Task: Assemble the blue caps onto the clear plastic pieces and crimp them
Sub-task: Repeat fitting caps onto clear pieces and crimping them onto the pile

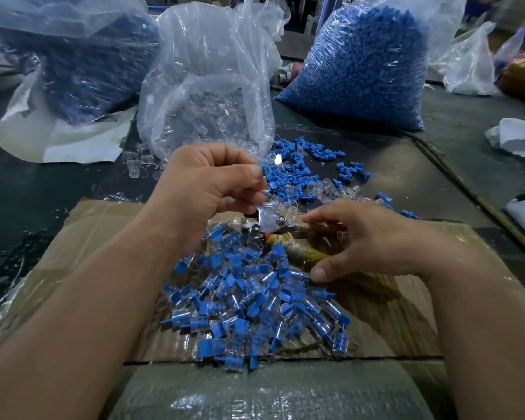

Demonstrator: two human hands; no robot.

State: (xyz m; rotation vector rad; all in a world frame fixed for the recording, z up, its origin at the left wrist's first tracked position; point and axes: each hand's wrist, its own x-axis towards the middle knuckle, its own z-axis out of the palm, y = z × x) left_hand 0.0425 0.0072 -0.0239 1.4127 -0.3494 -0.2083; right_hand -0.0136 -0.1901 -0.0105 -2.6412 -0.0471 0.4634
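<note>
Crowded tabletop, both hands busy mid-tabletop.

Left hand pinches a small blue plastic cap; right hand hovers with its grip open over metal crimping pliers, the heap of capped clear pieces on cardboard near the front edge, bulging bags crowding the far edge.

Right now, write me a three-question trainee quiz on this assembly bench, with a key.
1. True or false: the left hand pinches a blue cap between thumb and fingers.
2. Which bag stands directly behind the left hand? A) bag of clear pieces B) bag of blue caps C) a paper sack
3. Fill in: the pile of assembled pieces lies on a sheet of ____.

Key
1. True.
2. A; the bag of blue caps stands further right.
3. Cardboard. The right hand rests at the pile's right edge, over the crimping tool, fingers bent, with no clear grip.
</note>
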